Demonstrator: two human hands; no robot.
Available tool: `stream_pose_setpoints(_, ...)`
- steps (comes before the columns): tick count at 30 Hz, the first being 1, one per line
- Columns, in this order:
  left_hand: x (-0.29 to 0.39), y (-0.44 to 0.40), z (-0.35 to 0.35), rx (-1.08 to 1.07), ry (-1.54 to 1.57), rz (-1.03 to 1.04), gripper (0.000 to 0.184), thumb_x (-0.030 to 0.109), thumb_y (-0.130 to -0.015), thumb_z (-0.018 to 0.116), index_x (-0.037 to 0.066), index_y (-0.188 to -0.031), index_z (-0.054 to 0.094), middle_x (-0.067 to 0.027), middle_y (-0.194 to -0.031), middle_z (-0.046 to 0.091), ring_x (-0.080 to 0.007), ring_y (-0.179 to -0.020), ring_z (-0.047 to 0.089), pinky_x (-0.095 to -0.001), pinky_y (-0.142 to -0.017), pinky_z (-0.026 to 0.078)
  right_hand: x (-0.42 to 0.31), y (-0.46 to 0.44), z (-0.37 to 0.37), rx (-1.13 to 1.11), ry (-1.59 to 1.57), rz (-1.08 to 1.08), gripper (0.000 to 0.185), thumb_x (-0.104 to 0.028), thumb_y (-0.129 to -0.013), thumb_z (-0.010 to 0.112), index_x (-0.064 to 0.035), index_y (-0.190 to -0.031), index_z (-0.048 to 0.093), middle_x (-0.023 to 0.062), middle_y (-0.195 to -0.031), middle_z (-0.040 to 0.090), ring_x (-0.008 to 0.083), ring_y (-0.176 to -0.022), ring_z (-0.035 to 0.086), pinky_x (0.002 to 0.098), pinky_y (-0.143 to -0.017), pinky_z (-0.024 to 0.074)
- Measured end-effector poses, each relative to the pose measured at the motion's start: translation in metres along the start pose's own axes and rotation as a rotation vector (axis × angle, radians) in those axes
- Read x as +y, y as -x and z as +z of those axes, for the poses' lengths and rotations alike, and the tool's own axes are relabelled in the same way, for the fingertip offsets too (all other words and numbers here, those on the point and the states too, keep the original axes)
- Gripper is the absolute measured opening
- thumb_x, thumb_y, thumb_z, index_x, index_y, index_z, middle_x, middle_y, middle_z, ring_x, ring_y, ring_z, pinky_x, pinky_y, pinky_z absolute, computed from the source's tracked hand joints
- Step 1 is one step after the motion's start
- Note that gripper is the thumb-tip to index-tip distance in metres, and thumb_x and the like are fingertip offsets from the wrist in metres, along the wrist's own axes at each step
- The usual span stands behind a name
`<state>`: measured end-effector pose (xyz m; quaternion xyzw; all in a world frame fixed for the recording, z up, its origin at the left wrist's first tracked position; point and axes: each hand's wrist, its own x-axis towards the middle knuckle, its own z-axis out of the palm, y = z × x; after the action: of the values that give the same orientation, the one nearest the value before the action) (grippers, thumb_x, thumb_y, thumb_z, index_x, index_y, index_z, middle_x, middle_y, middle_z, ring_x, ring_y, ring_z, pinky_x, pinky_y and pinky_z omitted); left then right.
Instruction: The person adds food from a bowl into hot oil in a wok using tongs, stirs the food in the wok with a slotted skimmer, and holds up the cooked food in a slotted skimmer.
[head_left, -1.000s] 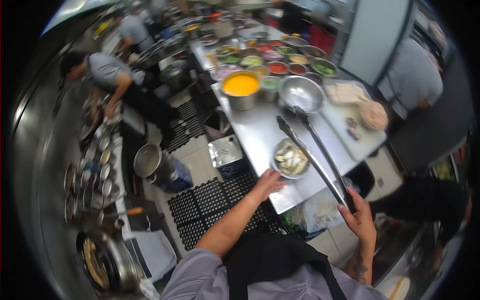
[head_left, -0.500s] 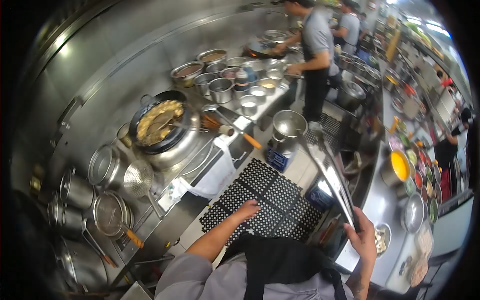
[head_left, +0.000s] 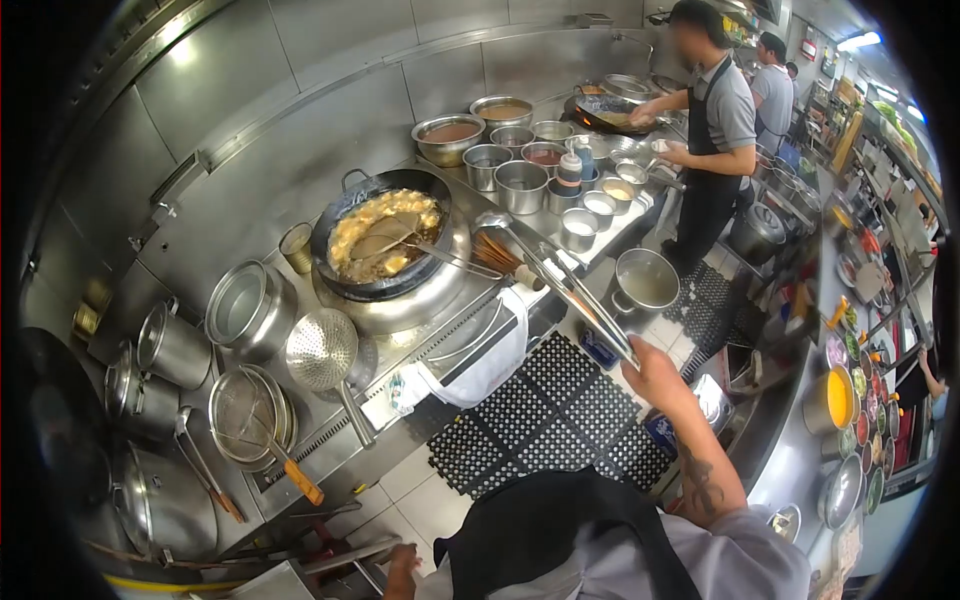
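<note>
My right hand is closed round the handle end of long metal tongs. Their far end reaches over the counter edge near a bamboo brush and a ladle, with nothing visibly gripped. To the left, a black wok holds bubbling oil with golden pieces frying. A wire skimmer lies in the oil, its handle across the rim. Low in view, my left hand is beside a metal bar; its fingers are too unclear to show whether it grips anything.
Steel pots and sauce bottles crowd the counter behind the wok. A perforated ladle and strainer lie nearer. A co-worker cooks at another wok. Black mats cover the floor; a prep counter runs along the right.
My right hand has swung the tongs leftward, from the prep counter side towards the stove. My left hand has dropped back and down. The view has shifted, with the wok appearing further right.
</note>
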<state>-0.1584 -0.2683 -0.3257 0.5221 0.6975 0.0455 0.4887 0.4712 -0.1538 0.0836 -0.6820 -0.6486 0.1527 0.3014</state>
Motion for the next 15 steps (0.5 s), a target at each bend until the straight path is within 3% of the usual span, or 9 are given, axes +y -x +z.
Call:
stream_pose_setpoints(3, -0.011, 0.043, 0.027, 0.079, 0.195, -0.104, 0.019, 0.018, -0.08, 0.059, 0.001, -0.086, 0.052, -0.0124, -0.068, 0.053, -0.0255, -0.049, 0.056, -0.0379, -0.04, 0.044, 0.042, -0.059, 0.024, -0.075, 0.142, -0.006, 0.039, -0.012, -0.078, 0.059, 0.0064, -0.111, 0.05, 0.0285, -0.094, 0.06, 0.0421, -0.088, 0.059, 0.044, -0.079, 0.0468)
stream_pose_setpoints(6, -0.002, 0.082, 0.061, 0.173, 0.429, -0.229, 0.019, 0.019, -0.081, 0.059, 0.003, -0.09, 0.051, -0.0105, -0.071, 0.053, -0.0249, -0.052, 0.057, -0.0368, -0.042, 0.045, 0.084, -0.13, 0.056, -0.155, 0.264, 0.025, 0.031, -0.016, -0.079, 0.056, 0.0045, -0.103, 0.052, 0.0277, -0.093, 0.06, 0.0409, -0.089, 0.06, 0.0451, -0.08, 0.0471)
stream_pose_setpoints(13, 0.106, 0.113, 0.142, 0.456, 1.054, -0.462, 0.023, 0.022, -0.082, 0.061, 0.007, -0.098, 0.052, -0.0059, -0.079, 0.055, -0.022, -0.062, 0.062, -0.0337, -0.048, 0.049, 0.166, -0.265, 0.128, -0.211, 0.382, 0.008, 0.021, -0.011, -0.078, 0.051, 0.0018, -0.091, 0.063, 0.0254, -0.098, 0.063, 0.0381, -0.096, 0.061, 0.0427, -0.084, 0.0492)
stream_pose_setpoints(15, 0.127, 0.126, 0.171, 0.487, 1.034, -0.51, 0.024, 0.022, -0.082, 0.062, 0.007, -0.099, 0.053, -0.006, -0.081, 0.056, -0.0211, -0.063, 0.063, -0.0327, -0.049, 0.049, 0.187, -0.293, 0.148, -0.237, 0.362, -0.032, 0.022, -0.012, -0.077, 0.053, 0.0023, -0.092, 0.062, 0.0242, -0.099, 0.063, 0.0381, -0.096, 0.061, 0.0427, -0.084, 0.0495)
